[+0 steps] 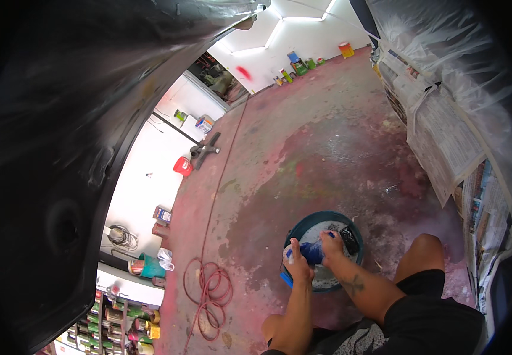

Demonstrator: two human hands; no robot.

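Note:
A round dark teal tub (pixel 291 228) of cloudy, sudsy water (pixel 325 276) stands on the floor before my knees. Above the water, my left hand (pixel 298 264) and my right hand (pixel 331 247) are both closed round a wet blue cloth (pixel 313 253), one at each end. Whitish suds show by the left fingers. A black, block-like thing (pixel 349 240) rests inside the tub at its right wall; its kind is unclear. Something bright blue (pixel 286 279) shows at the tub's lower left rim.
A red hose (pixel 208 302) lies coiled on the wet, stained floor to the left. Along the left wall are a red bucket (pixel 182 166), a teal bucket (pixel 150 266) and several cans. A large black panel (pixel 37 171) looms at left; newspaper and plastic sheeting (pixel 445 130) hang at right.

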